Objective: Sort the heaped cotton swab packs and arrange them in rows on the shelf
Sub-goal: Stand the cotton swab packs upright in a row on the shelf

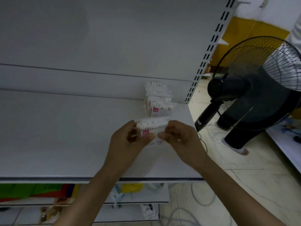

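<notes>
Both hands hold one clear cotton swab pack (152, 127) with a pink label, just above the white shelf (65, 136). My left hand (128, 141) grips its left end. My right hand (177, 136) pinches its right end. Behind it, at the back right of the shelf, a row of cotton swab packs (158, 101) stands upright, one behind the other, against the back panel. Whether the held pack touches the shelf cannot be told.
The shelf's front edge (97, 179) runs across below my forearms. A slotted upright post (206, 53) marks the shelf's right end. A black standing fan (254, 82) and a person's legs (234, 137) are on the tiled floor to the right. Lower shelves hold coloured goods (32, 191).
</notes>
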`<move>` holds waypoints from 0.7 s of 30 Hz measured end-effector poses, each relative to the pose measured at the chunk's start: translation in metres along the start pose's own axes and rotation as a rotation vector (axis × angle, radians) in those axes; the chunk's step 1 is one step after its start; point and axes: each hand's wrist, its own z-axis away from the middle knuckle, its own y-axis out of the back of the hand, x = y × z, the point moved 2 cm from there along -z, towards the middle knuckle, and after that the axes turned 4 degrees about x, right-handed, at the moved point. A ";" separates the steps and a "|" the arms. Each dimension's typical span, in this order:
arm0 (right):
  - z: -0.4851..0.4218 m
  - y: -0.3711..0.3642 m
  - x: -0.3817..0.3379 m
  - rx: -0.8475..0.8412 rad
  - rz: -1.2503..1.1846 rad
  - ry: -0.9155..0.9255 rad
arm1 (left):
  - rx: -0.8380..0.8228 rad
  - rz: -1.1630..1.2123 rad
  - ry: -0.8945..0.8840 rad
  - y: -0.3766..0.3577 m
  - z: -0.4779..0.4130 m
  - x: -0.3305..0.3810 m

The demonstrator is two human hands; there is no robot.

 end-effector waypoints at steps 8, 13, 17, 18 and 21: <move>-0.017 0.002 0.049 0.337 0.239 -0.009 | -0.144 -0.825 -0.077 -0.027 -0.024 -0.040; -0.014 0.002 0.049 0.322 0.272 0.001 | -0.093 -0.961 -0.224 -0.032 -0.024 -0.052; -0.015 -0.004 0.051 0.207 0.367 0.035 | -0.106 -0.970 -0.217 -0.033 -0.025 -0.055; -0.016 -0.004 0.051 0.206 0.373 0.035 | -0.111 -0.978 -0.217 -0.033 -0.026 -0.056; -0.016 -0.004 0.051 0.212 0.401 0.050 | -0.103 -0.994 -0.222 -0.032 -0.027 -0.059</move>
